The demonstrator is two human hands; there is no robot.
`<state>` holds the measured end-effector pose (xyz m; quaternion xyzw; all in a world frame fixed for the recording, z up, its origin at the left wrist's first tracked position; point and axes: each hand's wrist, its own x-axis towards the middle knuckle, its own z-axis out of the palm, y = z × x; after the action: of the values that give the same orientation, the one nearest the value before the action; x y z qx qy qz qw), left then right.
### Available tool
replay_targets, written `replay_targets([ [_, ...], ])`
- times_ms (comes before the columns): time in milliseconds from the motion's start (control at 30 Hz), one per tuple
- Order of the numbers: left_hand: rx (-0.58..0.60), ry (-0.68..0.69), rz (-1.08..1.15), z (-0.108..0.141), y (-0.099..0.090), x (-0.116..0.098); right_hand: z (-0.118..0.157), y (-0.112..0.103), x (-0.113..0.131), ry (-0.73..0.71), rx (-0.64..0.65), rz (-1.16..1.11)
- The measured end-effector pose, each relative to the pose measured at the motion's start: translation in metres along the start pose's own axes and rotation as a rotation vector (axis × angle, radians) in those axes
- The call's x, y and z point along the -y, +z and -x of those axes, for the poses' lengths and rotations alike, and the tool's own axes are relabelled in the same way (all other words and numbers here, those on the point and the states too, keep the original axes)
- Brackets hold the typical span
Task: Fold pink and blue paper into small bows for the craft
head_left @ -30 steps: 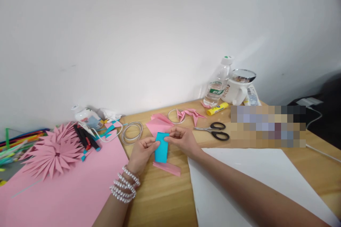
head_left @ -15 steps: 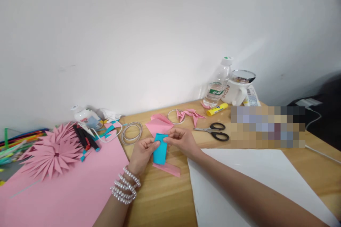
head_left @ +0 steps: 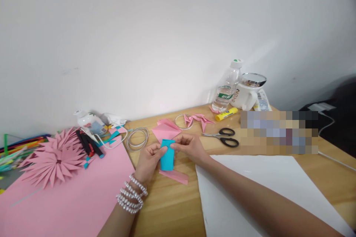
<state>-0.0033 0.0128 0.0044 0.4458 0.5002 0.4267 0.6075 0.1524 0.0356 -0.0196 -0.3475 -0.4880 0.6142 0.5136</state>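
Between my two hands is a small blue piece of folded paper, held upright above the wooden table. My left hand, with pearl bracelets on its wrist, pinches the paper's left edge between thumb and fingers. At the upper right edge my right hand grips it the same way. A pink paper strip lies just below the blue paper. Behind my hands sits a folded pink paper. To the right of my right hand are black-handled scissors, their blades slightly apart.
Left, folded pink paper fans and black markers rest on a large pink sheet. A white sheet lies under my right forearm. Behind stand a water bottle, a white mug and a yellow glue stick.
Both hands keep their hold on the blue paper in nearly the same place. Its lower edge has risen very slightly.
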Motion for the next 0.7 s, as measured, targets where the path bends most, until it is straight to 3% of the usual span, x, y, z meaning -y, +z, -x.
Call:
replay_targets([
  [700,0.051,-0.023,0.059,0.0018,0.0035,-0.0042,-0.0011,-0.0011,0.0009,0.035,-0.007,0.005],
])
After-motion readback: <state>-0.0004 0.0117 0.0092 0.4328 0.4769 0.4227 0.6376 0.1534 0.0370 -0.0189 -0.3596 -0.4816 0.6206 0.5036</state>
